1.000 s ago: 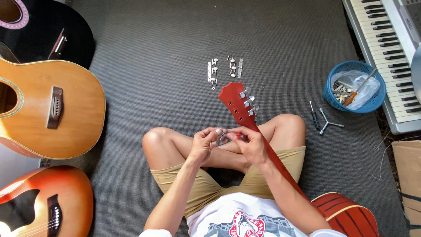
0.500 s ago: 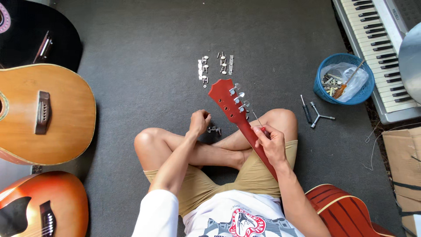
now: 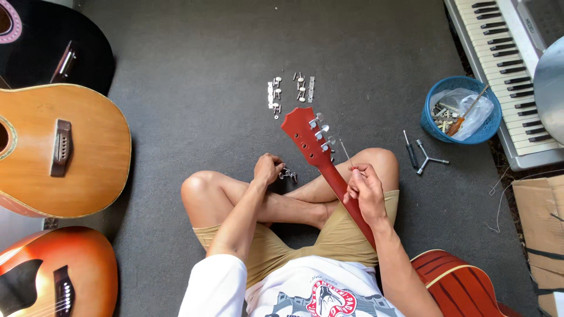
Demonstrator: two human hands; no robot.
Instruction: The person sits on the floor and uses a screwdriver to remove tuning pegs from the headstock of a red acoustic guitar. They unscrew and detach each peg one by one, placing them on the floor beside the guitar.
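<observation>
I sit cross-legged on grey carpet with a red guitar across my lap; its headstock points away from me and has silver tuners along its right edge. My right hand rests against the neck and pinches a thin metal tool whose tip points up toward the tuners. My left hand is lowered over the carpet by my knee, fingers closed at a small silver tuner part. Loose tuner sets lie on the carpet beyond the headstock.
Three other guitars lie at the left: a black one, a natural-wood one and an orange sunburst one. A blue basket of parts, small tools, a keyboard and cardboard are at the right.
My hands, together at the headstock a second ago, have separated. The left hand moved down to the carpet with the small silver part; the right slid onto the neck holding the thin tool.
</observation>
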